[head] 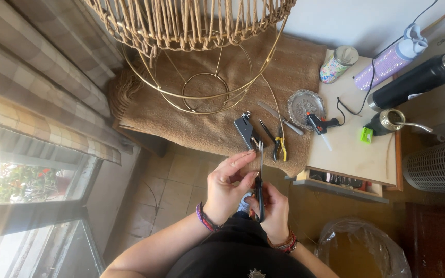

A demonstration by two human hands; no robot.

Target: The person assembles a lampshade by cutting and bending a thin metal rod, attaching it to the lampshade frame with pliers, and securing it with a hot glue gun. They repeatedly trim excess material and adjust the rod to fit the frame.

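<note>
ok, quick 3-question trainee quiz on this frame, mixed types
1. True or false: the right hand holds black-handled scissors with the blades pointing away from the person.
2. Where does the glue gun rest? A) brown cloth B) pale table C) floor
3. Fill in: the pliers on the brown cloth have ____ handles.

Key: 1 true; 2 B, on the pale table; 3 yellow.

The frame (pixel 191 31) runs off the top edge. The scissors' (pixel 259 185) handles hide inside the right hand (pixel 273 208). The bag (pixel 361 252) is cut by the bottom edge.
</note>
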